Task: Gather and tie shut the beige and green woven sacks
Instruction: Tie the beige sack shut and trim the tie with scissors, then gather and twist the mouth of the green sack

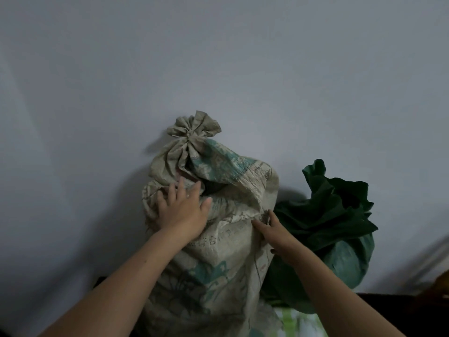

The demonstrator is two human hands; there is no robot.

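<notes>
Gathering step: my left hand (182, 210) presses flat on the beige sack (218, 263), right hand (274, 234) pinches its mouth edge; next I'd bunch both sides together, green sack (340, 215) beside it untied.

two beige woven sacks are seen, one behind the other, against the wall. the back beige sack (170, 164) is already tied shut, its neck bunched into a crumpled rosette (193, 127) on top. the front beige sack (223, 259) is stood upright and looks well filled, with faded teal print on its side. its mouth (213, 188) is left open, with the far rim flopped up toward the tied one. the green sack (345, 259) is sat just to the right, touching the front beige one. it's rounder and lower, and its dark green top (323, 210) is left loose in rumpled folds, not tied.
</notes>
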